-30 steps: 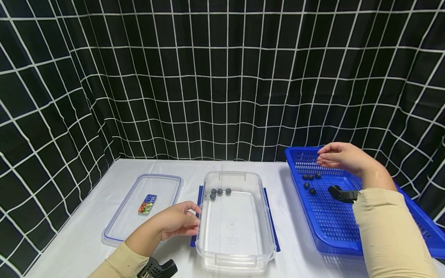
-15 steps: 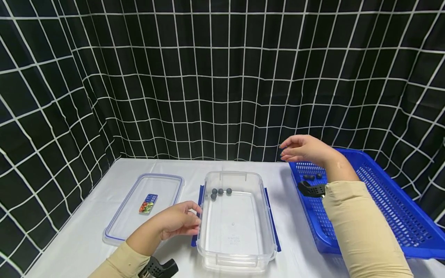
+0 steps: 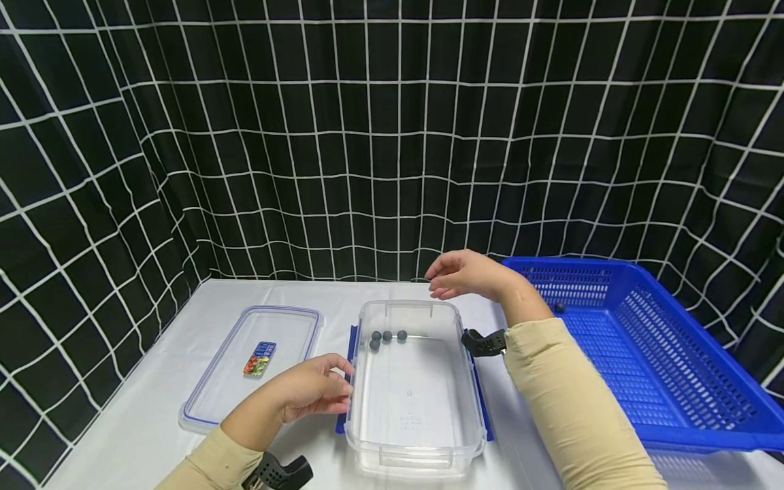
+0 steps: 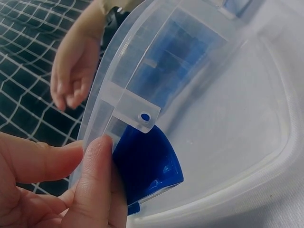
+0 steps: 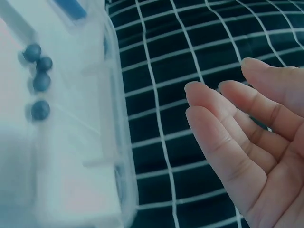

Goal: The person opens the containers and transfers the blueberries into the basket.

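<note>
A clear plastic storage container [image 3: 416, 408] with blue side latches stands uncovered mid-table. Several small dark balls [image 3: 387, 336] lie at its far left end. My left hand [image 3: 318, 388] is at its left side, thumb and finger pinching at the rim, beside a lowered blue latch [image 4: 147, 164] in the left wrist view. Above the container's far right corner hovers my right hand [image 3: 471, 275], its fingers loosely bent and apart. Nothing shows between those fingers [image 5: 225, 149] in the right wrist view.
A blue perforated basket [image 3: 649, 327] stands at the right, partly behind my right forearm, with a dark ball [image 3: 559, 307] showing inside. The clear lid [image 3: 223, 395], with a food-picture label, lies left of the container. A black gridded curtain [image 3: 392, 136] encloses the white table.
My right hand has moved left from over the basket to the container's far right corner. The left hand stays at the container's side, and the balls inside have not moved.
</note>
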The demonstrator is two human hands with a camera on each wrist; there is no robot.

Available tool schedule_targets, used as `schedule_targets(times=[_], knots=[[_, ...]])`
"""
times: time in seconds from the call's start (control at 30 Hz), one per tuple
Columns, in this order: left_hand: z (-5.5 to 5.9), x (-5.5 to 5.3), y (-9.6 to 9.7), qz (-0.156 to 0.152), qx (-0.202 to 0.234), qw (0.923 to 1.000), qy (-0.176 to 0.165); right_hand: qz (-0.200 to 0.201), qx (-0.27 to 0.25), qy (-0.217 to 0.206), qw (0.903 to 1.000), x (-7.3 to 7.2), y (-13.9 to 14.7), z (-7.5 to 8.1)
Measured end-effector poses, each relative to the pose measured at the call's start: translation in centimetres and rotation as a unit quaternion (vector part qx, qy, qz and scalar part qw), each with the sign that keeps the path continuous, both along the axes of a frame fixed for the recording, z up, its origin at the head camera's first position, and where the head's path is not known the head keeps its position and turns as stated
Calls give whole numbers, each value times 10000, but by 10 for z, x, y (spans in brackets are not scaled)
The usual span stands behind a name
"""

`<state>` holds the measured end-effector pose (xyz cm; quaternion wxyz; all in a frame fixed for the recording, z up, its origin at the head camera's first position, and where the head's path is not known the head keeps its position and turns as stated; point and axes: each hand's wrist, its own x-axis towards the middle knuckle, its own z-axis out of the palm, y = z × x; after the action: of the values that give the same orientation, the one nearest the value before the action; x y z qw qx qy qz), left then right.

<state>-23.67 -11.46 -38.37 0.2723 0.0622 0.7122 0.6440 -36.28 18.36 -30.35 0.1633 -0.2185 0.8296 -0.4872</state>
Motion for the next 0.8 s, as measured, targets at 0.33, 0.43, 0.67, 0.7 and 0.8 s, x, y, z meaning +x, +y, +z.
schedule_targets(times=[0.33, 0.43, 0.67, 0.7, 0.8], knots=[[-1, 0, 0, -52, 80, 10000, 2, 217, 233, -286, 9991, 3, -49, -17], [-1, 0, 0, -47, 66, 10000, 0, 200, 359, -302, 9987, 2, -61, -22], [1, 1, 0, -46, 114, 9999, 3, 60, 359, -449, 9983, 0, -81, -32], [1, 1, 0, -48, 120, 9999, 4, 37, 378, -483, 9981, 0, -83, -34], [2, 2, 0, -43, 121, 9999, -7, 45, 403, -540, 9977, -1, -88, -40]])
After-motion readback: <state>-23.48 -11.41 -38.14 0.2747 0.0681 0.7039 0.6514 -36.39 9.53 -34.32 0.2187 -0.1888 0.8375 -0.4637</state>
